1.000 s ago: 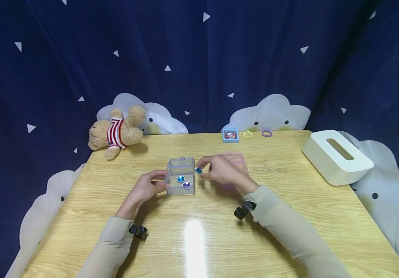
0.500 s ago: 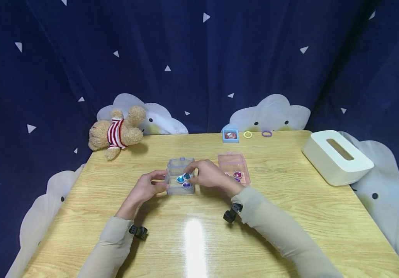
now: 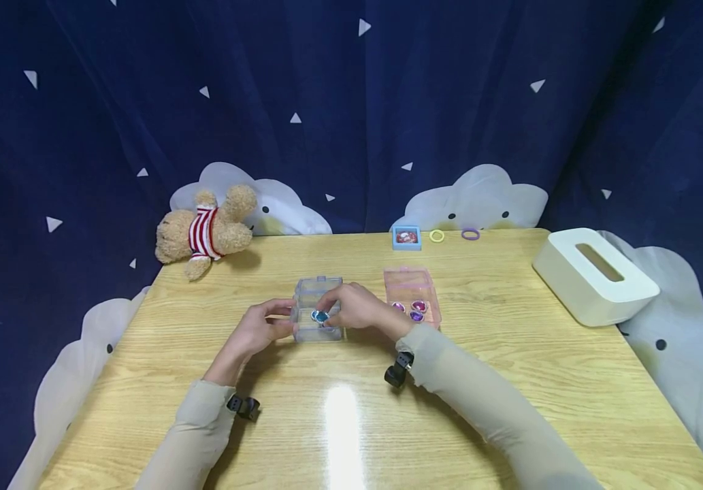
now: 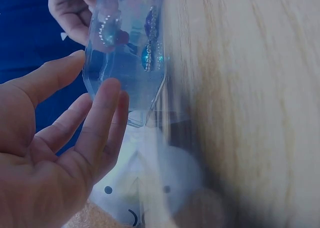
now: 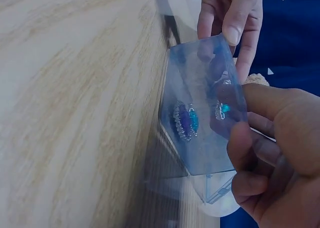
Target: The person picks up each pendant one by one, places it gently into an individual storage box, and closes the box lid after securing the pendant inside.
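A clear bluish box (image 3: 308, 333) stands on the table with its lid raised at the back. My left hand (image 3: 258, 330) touches its left side with nearly straight fingers, thumb apart. My right hand (image 3: 356, 309) reaches over the right wall and pinches a blue gem (image 3: 322, 318) with a beaded rim, low inside the box. Through the wall in the right wrist view, a purple gem (image 5: 184, 123) and another blue gem (image 5: 194, 119) lie on the box floor. In the head view, my right fingers hide the purple one.
Right of my hands stands a pink box (image 3: 409, 278), lid up, holding a few pink and purple gems (image 3: 416, 316). Behind it lie a light-blue framed square (image 3: 407, 238), a yellow ring (image 3: 437, 236) and a purple ring (image 3: 470, 234). A teddy bear (image 3: 204, 235) and tissue box (image 3: 596, 275) flank them.
My right hand has moved left from beside the clear box into it, carrying the blue gem down. The pink box's gems have come into view. My left hand has stayed put.
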The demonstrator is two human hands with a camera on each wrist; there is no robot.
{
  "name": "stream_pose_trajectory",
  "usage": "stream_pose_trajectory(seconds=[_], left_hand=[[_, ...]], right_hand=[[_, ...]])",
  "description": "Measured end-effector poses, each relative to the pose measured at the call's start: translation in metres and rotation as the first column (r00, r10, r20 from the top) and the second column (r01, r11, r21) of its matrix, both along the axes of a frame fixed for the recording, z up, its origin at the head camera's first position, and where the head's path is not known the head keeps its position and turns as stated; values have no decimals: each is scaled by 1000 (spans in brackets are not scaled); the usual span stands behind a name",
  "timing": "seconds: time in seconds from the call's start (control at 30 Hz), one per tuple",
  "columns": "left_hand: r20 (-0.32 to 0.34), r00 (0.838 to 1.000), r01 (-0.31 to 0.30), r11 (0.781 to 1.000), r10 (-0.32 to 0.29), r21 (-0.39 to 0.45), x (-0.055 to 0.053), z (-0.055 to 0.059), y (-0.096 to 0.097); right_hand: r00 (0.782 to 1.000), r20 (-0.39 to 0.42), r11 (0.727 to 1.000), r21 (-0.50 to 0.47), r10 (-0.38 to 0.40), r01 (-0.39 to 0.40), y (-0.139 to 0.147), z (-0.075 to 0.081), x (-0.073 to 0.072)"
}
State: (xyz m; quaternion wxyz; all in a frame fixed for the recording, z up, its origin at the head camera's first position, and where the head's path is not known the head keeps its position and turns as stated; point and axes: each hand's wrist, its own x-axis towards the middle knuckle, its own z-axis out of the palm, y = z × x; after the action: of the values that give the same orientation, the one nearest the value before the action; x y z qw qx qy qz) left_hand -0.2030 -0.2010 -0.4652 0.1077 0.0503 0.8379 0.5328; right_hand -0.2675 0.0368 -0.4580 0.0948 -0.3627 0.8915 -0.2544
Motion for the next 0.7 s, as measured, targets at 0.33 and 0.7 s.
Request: stream_pose_trajectory(seconds=[0.33, 0.7], left_hand=[[2, 1000, -3, 1000, 3, -15, 0, 1, 0], [-4, 1000, -7, 1000, 7, -15, 0, 1, 0]], right_hand=[[999, 20, 997, 65, 31, -32, -5, 0, -5], [998, 58, 996, 90, 0, -5, -8, 1, -5]])
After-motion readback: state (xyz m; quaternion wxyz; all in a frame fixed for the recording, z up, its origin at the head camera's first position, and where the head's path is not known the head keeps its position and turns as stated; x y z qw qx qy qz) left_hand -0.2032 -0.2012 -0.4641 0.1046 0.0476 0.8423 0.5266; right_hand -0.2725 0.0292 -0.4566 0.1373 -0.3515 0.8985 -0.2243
